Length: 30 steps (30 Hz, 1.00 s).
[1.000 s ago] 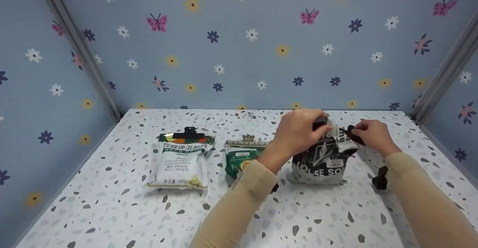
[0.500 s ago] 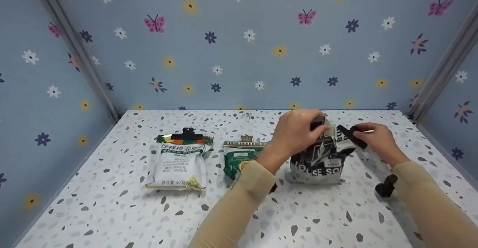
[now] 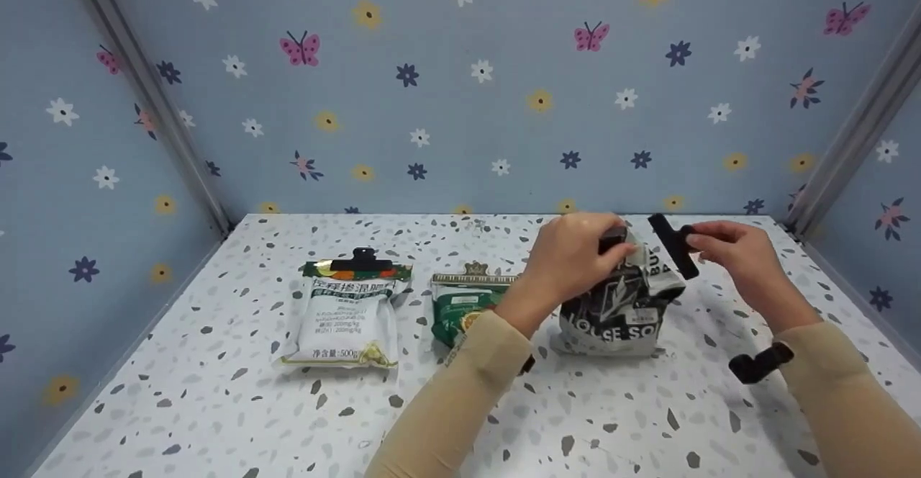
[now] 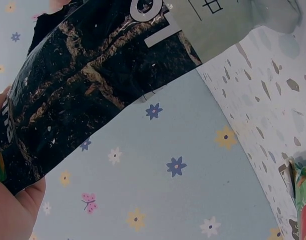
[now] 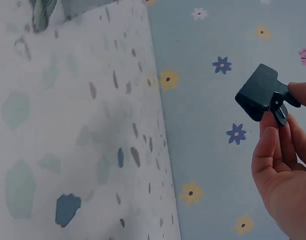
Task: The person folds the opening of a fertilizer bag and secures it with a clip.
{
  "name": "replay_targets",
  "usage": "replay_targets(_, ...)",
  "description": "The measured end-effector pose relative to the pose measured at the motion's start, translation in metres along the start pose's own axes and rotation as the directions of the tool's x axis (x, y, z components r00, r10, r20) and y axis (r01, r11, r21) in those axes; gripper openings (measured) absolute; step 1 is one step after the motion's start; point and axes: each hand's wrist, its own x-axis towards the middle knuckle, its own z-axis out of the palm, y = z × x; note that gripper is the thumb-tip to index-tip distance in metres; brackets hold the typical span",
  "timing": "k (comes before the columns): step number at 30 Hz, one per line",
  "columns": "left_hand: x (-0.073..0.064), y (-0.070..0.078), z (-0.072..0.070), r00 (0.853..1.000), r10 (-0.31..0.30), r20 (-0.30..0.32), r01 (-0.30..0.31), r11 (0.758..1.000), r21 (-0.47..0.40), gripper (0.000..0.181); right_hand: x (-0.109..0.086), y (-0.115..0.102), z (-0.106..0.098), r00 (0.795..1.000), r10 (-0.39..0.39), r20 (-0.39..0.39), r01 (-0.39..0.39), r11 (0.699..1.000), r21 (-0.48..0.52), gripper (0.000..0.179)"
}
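My left hand (image 3: 575,251) grips the folded top of a black-and-white printed bag (image 3: 615,312), which stands upright at the table's right half. In the left wrist view, the dark bag (image 4: 87,85) stretches up from the fingers. My right hand (image 3: 748,258) pinches a black bag clip (image 3: 674,246) by its handles, just to the right of the bag's top corner. In the right wrist view the thumb and fingers hold the clip (image 5: 260,92) from either side, with nothing in its mouth.
To the left lies a white bag (image 3: 349,319) with a black clip (image 3: 362,258) across its top. A green bag (image 3: 460,312) with a gold-coloured clip (image 3: 475,276) lies beside it, partly behind my left forearm. Flower-patterned panels (image 3: 460,104) enclose the speckled table (image 3: 460,420).
My right hand has moved a little right and up from the bag's edge, and the clip has turned more upright. My left hand keeps its hold on the bag top.
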Motion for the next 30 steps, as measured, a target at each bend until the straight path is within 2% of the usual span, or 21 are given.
replay_targets(4, 0.001, 0.000, 0.000, 1.000, 0.005, -0.002, -0.005, 1.000, -0.003, 0.024, -0.008, -0.009, -0.004, 0.997, -0.079, 0.023, 0.079, 0.997, 0.021, 0.034)
replay_targets(7, 0.001, 0.000, -0.001, 1.000, 0.002, 0.000, -0.002, 1.000, -0.010, 0.024, -0.013, -0.014, -0.003, 0.987, -0.155, 0.044, 0.147, 0.979, 0.144, 0.020)
replay_targets(9, 0.001, 0.000, -0.001, 1.000, 0.000, 0.001, 0.000, 1.000, -0.013, 0.024, -0.016, -0.016, -0.001, 0.976, -0.208, 0.066, 0.182, 0.944, 0.275, 0.016)
replay_targets(12, 0.000, 0.000, -0.001, 1.000, -0.001, 0.005, 0.001, 1.000, -0.016, 0.025, -0.021, -0.017, 0.001, 0.954, -0.282, 0.100, 0.212, 0.873, 0.439, 0.021)
replay_targets(15, 0.000, 0.001, -0.001, 1.000, -0.002, 0.008, 0.002, 1.000, -0.017, 0.025, -0.024, -0.019, 0.003, 0.933, -0.340, 0.115, 0.236, 0.823, 0.517, 0.025)
replay_targets(17, 0.000, 0.001, 0.000, 1.000, -0.004, 0.010, 0.004, 1.000, -0.013, 0.025, -0.026, -0.020, 0.003, 0.924, -0.366, 0.114, 0.256, 0.811, 0.526, 0.026)
replay_targets(20, -0.001, 0.001, 0.001, 1.000, -0.006, 0.013, 0.006, 1.000, -0.010, 0.025, -0.028, -0.023, 0.004, 0.918, -0.381, 0.111, 0.283, 0.826, 0.488, 0.024)
replay_targets(26, 0.000, 0.002, 0.001, 1.000, 0.003, 0.011, -0.003, 1.000, -0.018, 0.023, -0.031, -0.030, 0.005, 0.911, -0.393, 0.122, 0.342, 0.888, 0.306, 0.015)
replay_targets(30, 0.001, 0.001, 0.000, 1.000, 0.003, 0.000, -0.003, 1.000, -0.030, 0.022, -0.031, -0.037, 0.008, 0.899, -0.414, 0.145, 0.387, 0.904, 0.180, 0.015)
